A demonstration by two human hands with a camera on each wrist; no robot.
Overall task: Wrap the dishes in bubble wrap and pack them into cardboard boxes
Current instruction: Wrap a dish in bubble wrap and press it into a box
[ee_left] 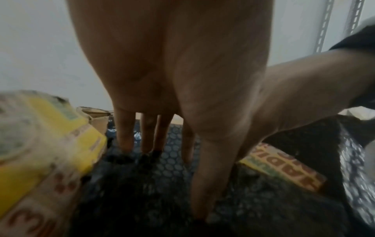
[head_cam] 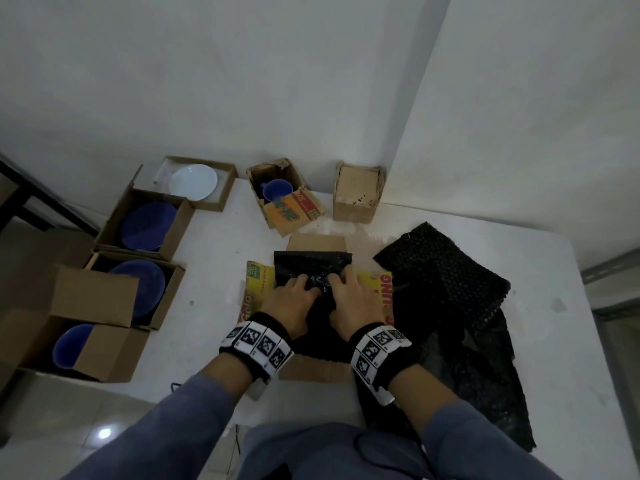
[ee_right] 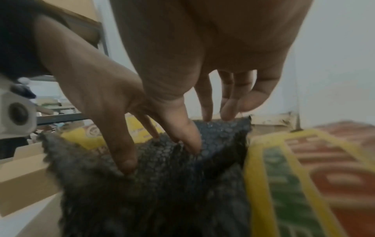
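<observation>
A bundle of black bubble wrap [head_cam: 311,266] sits inside an open cardboard box with yellow printed flaps [head_cam: 255,284] at the table's middle. My left hand [head_cam: 294,297] and right hand [head_cam: 349,296] lie side by side on top of it, fingers extended and pressing down into the wrap. In the left wrist view the left fingers [ee_left: 125,133] stand with their tips on the bubble wrap [ee_left: 172,170] beside a yellow flap [ee_left: 50,136]. The right wrist view has my right thumb and fingers [ee_right: 188,136] touching the wrap [ee_right: 162,179]. What the wrap covers is hidden.
A loose black bubble wrap sheet [head_cam: 446,282] spreads to the right. At the left stand boxes holding blue plates [head_cam: 142,223] [head_cam: 142,285] and a blue bowl [head_cam: 72,344]. At the back are a white plate [head_cam: 194,181], a blue cup in a box [head_cam: 277,190] and a small box [head_cam: 356,192].
</observation>
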